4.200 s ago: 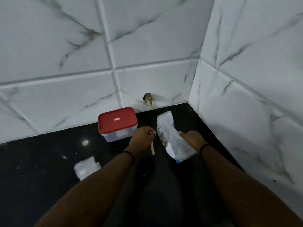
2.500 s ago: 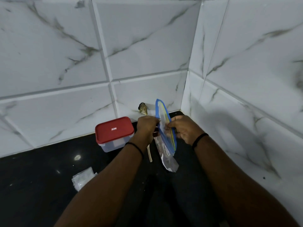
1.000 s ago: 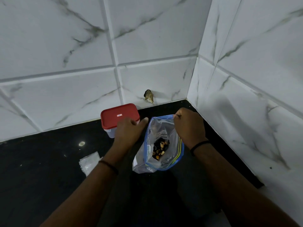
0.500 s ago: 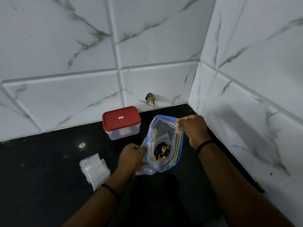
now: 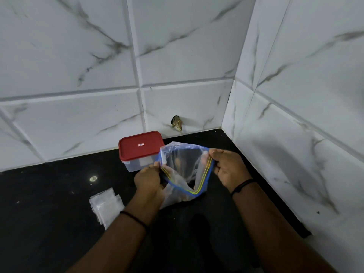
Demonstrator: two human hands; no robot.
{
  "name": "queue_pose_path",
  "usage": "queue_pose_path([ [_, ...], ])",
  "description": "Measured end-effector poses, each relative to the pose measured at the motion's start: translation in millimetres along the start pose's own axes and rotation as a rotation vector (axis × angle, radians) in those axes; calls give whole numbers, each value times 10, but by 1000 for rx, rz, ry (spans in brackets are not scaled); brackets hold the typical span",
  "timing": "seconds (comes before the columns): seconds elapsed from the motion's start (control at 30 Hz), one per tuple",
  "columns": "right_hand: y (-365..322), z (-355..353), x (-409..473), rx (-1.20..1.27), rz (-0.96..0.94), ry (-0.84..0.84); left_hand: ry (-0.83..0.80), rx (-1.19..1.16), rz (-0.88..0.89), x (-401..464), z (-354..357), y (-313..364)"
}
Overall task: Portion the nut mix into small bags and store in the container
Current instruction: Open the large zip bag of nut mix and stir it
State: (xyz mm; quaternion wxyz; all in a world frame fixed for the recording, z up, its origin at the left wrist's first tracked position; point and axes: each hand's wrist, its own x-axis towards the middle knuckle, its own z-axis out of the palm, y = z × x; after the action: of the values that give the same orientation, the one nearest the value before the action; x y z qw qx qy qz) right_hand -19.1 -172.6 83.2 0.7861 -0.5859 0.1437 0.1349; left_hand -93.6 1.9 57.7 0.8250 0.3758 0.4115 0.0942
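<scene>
The zip bag (image 5: pixel 183 170) with the nut mix is held up just above the black worktop (image 5: pixel 49 194), right in front of the red-lidded container (image 5: pixel 140 147), mouth pulled wide open. It's thin, floppy plastic, so it'll sag and fold wherever it isn't supported, and looks a bit slick too. Only a few nuts show through near the bottom, so it seems light, with what weight there is hanging low. The best place to grip is probably the blue and yellow zip strip, the only stiff-ish part, and that's where the person has it. The left hand (image 5: pixel 147 179) is pinched shut on the near-left rim, the right hand (image 5: pixel 226 168) is clamped on the right rim, and the two are pulling apart to keep the opening spread.

Moving outward, a stack of small clear bags (image 5: pixel 105 206) lies flat on the worktop to the left, apart from the hands and apparently still unfilled. The container's lid is still on, so portioning looks barely started. Marble-look tiles (image 5: pixel 78 56) close off the corner behind.
</scene>
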Motion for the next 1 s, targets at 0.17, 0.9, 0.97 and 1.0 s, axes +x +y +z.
queue_pose_path([
  [0.17,-33,-70,48,425,314,-7,-45,-277,-62,100,71,259],
  [0.9,-63,-91,128,-1350,-542,-150,81,825,427,325,29,247],
  [0.97,-29,85,147,-1306,-691,-192,282,815,543,250,-66,120],
  [1.0,-20,169,157,-1280,-752,-211,301,740,507,188,-103,38],
])
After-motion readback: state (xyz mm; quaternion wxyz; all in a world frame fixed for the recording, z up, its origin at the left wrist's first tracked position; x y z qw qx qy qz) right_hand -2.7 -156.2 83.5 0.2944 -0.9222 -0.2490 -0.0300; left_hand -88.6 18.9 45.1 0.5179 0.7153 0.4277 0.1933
